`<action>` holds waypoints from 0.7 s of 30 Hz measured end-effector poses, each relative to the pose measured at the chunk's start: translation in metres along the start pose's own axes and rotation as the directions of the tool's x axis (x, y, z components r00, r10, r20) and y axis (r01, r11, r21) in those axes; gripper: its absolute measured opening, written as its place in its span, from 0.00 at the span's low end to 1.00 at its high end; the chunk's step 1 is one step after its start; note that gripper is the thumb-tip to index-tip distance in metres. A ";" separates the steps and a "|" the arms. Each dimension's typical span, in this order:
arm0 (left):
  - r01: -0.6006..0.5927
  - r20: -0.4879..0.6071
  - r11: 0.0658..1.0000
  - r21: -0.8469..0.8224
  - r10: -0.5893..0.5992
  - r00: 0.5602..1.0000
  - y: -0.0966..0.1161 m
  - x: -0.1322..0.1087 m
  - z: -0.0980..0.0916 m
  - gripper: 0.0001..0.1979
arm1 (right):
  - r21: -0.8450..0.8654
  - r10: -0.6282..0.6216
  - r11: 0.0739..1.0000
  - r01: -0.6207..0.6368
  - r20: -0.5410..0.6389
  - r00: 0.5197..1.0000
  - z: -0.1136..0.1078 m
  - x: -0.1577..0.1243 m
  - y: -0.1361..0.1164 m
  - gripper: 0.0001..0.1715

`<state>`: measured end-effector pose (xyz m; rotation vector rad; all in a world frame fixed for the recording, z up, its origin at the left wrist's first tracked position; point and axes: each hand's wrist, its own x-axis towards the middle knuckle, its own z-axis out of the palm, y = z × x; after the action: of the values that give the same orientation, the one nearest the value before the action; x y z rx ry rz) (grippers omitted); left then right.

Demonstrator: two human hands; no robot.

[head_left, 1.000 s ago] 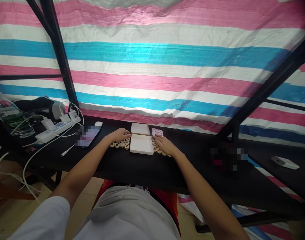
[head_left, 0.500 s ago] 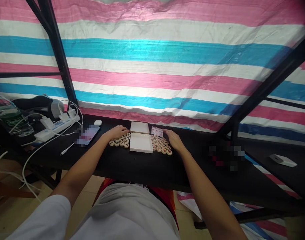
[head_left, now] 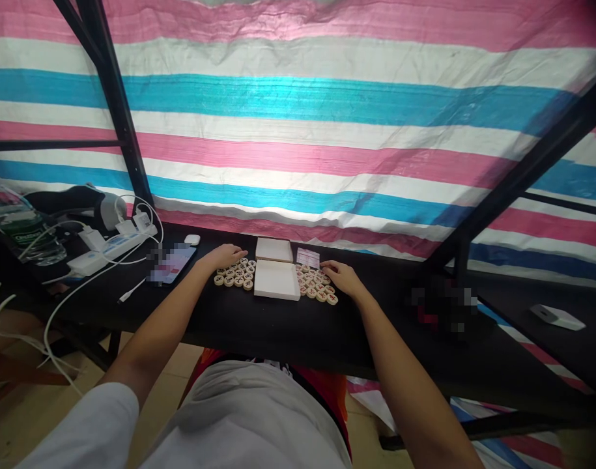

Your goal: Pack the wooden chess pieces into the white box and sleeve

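Observation:
On the black table two groups of round Chinese chess pieces lie on either side of an open white box. The black-marked pieces (head_left: 234,277) are at the left, and the red-marked pieces (head_left: 316,284) at the right. My left hand (head_left: 227,255) rests at the far edge of the black-marked group with its fingers stretched out, partly covering some pieces. Beside the red-marked group, my right hand (head_left: 342,276) lies with loosely bent fingers at its outer edge. The box base (head_left: 277,280) and its lid or second half (head_left: 273,250) stand between the hands.
A pink and white paper slip (head_left: 308,258) lies behind the red-marked pieces. To the left are a phone (head_left: 173,266), a white case (head_left: 192,240), a power strip (head_left: 109,251) with cables, and a water bottle (head_left: 24,225). A white adapter (head_left: 557,317) sits far right.
My left hand has shifted slightly to the left, uncovering more of the black-marked pieces. My right hand's fingers have come a little lower and nearer the red-marked pieces.

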<state>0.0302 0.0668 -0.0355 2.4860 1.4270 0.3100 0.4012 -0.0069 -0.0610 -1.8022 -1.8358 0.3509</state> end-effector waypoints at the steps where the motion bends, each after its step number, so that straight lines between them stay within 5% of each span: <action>1: -0.013 0.001 1.000 -0.008 0.014 1.000 0.001 0.000 0.001 0.29 | -0.002 0.000 1.000 0.000 0.006 1.000 0.000 0.000 0.001 0.20; 14: -0.066 -0.027 0.996 0.056 0.067 0.997 0.021 -0.005 0.006 0.28 | -0.095 -0.199 0.975 0.201 0.031 0.980 0.016 0.004 -0.009 0.23; 21: -0.154 -0.042 0.988 0.007 0.155 0.987 0.031 -0.007 0.005 0.30 | -0.070 -0.079 0.994 0.084 0.077 0.994 0.006 0.003 0.001 0.23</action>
<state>0.0531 0.0449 -0.0302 2.6133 1.2527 0.3921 0.3990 -0.0024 -0.0657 -1.7773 -1.9907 0.3278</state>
